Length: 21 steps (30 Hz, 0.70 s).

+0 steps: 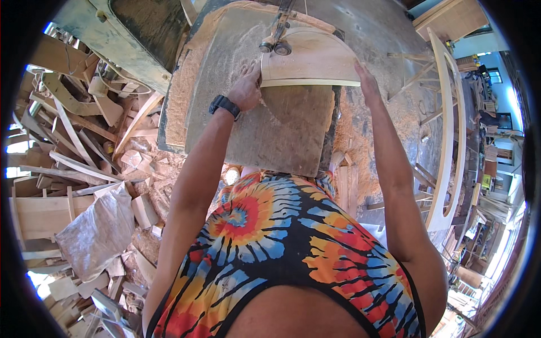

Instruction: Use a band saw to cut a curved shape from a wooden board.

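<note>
A pale wooden board [315, 62] with a straight near edge and a curved far side lies on the bandsaw's dusty metal table [293, 129]. My left hand [247, 87], with a dark watch on its wrist, presses against the board's left end. At the opposite end, my right hand [368, 84] grips the right corner, its fingers partly hidden from above. Between the two hands, the board is held flat. The saw's blade guide [275, 46] with its round rollers hangs over the board's far left part. The blade's contact with the wood is hard to make out.
Sawdust [360, 152] covers the table edges and floor. Wood offcuts [79, 152] pile up at left, with a crumpled plastic sheet [98, 234] on them. The machine's greenish body [124, 39] stands far left. At right rises a tall pale wooden frame [445, 135].
</note>
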Available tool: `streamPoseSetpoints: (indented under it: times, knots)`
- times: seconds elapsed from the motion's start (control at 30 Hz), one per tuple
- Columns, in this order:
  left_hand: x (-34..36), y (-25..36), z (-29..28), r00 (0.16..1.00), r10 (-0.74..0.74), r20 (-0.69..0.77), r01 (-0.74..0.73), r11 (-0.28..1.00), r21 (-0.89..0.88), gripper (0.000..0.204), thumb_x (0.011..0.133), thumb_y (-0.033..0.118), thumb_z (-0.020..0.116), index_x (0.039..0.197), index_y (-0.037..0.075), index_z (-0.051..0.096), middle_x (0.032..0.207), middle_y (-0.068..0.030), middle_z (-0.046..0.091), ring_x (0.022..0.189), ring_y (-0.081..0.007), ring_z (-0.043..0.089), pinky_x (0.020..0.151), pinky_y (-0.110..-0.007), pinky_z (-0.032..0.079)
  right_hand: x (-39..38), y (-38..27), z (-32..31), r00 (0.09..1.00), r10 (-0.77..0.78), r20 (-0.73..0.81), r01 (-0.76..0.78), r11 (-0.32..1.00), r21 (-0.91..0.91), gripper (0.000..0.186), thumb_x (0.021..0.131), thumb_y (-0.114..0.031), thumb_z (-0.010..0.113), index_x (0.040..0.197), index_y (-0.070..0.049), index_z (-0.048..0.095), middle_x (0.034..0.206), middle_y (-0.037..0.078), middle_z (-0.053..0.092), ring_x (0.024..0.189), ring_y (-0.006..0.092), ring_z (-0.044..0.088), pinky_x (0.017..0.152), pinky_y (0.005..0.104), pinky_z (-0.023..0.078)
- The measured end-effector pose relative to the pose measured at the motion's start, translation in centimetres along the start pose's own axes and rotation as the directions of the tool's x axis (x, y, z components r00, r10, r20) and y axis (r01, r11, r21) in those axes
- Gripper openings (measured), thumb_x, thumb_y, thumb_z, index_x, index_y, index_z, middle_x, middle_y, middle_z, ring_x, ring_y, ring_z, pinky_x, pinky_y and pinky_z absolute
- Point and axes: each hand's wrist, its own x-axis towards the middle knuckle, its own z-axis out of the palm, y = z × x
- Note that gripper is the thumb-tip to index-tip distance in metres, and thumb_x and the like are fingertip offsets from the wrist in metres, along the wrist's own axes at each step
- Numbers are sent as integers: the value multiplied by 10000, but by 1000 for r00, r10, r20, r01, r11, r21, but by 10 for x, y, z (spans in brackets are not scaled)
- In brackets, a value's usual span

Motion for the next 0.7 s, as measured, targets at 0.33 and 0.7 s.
streamPoseSetpoints:
  times: [0.33,0.7]
  knots:
    - [8,-3,-4,1000,20,3,-19,997,-78,870,713,-95,447,1564,39,325,1579,-265,361,1511,-426,240,1254,-443,199,5,11,-3,1000,10,-15,-10,1000,23,912,928,-650,567,1573,-43,352,1623,180,337,1510,329,258,1213,521,181]
    - [7,9,-10,997,-37,64,43,994,-103,904,692,-70,473,1573,55,314,1623,-250,295,1532,-433,173,1273,-462,144,12,21,-11,998,-42,38,40,998,48,1074,870,-732,587,1570,30,300,1629,261,277,1509,381,268,1208,508,224]
